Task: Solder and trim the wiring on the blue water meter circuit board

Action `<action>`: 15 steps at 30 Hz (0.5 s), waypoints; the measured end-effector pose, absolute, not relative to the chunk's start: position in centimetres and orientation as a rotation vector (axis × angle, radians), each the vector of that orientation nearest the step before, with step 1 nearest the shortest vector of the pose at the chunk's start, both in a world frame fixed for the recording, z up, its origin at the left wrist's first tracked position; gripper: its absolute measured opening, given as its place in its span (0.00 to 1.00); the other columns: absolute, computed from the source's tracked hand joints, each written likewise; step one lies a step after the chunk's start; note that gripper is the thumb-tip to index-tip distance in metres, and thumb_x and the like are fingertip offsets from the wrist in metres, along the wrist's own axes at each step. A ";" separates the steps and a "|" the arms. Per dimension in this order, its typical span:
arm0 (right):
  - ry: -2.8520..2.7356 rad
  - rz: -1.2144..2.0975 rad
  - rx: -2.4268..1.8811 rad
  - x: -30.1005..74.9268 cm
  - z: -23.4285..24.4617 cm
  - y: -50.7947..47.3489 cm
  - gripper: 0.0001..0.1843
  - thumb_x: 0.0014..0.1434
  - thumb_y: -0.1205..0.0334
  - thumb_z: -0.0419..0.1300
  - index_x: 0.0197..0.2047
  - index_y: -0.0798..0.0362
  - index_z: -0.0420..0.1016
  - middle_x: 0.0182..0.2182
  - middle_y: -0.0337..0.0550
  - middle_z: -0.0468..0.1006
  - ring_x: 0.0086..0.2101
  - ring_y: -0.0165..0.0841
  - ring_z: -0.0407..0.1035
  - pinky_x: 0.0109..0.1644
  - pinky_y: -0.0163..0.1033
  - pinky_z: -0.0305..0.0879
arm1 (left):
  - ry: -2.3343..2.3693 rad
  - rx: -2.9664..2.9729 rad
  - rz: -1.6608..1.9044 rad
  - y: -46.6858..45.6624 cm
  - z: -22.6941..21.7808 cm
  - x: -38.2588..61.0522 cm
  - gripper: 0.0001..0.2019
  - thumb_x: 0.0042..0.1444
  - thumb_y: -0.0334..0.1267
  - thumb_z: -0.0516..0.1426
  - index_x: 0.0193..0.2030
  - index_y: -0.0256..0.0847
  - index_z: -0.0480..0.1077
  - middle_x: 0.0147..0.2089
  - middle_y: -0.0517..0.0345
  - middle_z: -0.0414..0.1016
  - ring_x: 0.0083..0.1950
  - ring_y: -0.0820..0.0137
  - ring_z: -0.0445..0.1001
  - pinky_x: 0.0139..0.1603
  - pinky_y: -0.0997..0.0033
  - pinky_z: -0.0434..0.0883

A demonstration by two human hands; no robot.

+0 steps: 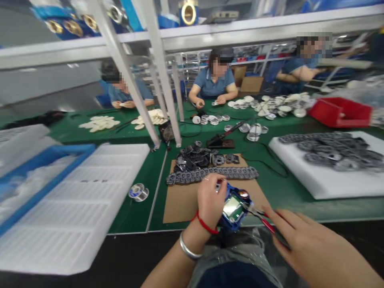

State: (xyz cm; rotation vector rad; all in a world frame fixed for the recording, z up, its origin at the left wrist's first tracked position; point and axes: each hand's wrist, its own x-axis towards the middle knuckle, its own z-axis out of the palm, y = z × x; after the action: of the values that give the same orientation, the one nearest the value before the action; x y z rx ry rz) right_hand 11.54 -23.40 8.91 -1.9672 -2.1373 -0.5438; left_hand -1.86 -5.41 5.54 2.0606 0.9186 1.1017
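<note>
Blue device [233, 210] with a small screen sits at the worktop's [141, 208] near edge, gripped by the left hand [210, 200]. The right hand [303, 240] is closed on a red-handled tool [261, 218] whose tip touches it. Bare cardboard mat [183, 200] lies behind, up to a row of grey parts [210, 175].

An electronics assembly workshop: long green benches [277, 188], blue-shirted co-workers [214, 82], piled small parts [195, 158], a solder spool [138, 193].

The right hand [303, 242] covers most of the red-handled tool [264, 218]
</note>
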 end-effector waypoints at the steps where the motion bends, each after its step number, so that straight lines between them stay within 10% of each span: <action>1: -2.150 -0.484 -2.081 11.1 9.3 -23.4 0.19 0.56 0.73 0.53 0.49 0.59 0.75 0.38 0.52 0.78 0.32 0.43 0.72 0.33 0.48 0.72 | 0.910 2.049 1.094 -5.3 5.4 -1.9 0.04 0.58 0.32 0.54 0.37 0.41 0.71 0.39 0.54 0.75 0.44 0.65 0.72 0.48 0.62 0.68; 15: -1.901 -0.185 -2.225 10.5 8.5 -23.3 0.21 0.57 0.67 0.58 0.55 0.59 0.71 0.44 0.49 0.77 0.41 0.42 0.72 0.42 0.48 0.75 | 0.939 2.080 1.076 -5.1 5.1 -1.9 0.04 0.59 0.35 0.54 0.38 0.41 0.71 0.39 0.56 0.74 0.42 0.67 0.72 0.47 0.65 0.67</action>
State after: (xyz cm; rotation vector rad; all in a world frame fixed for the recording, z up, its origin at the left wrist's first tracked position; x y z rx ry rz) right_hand 10.48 -23.34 8.45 -2.2248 -1.9015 -0.1849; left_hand -1.87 -5.07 5.10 2.0798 0.9389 1.0758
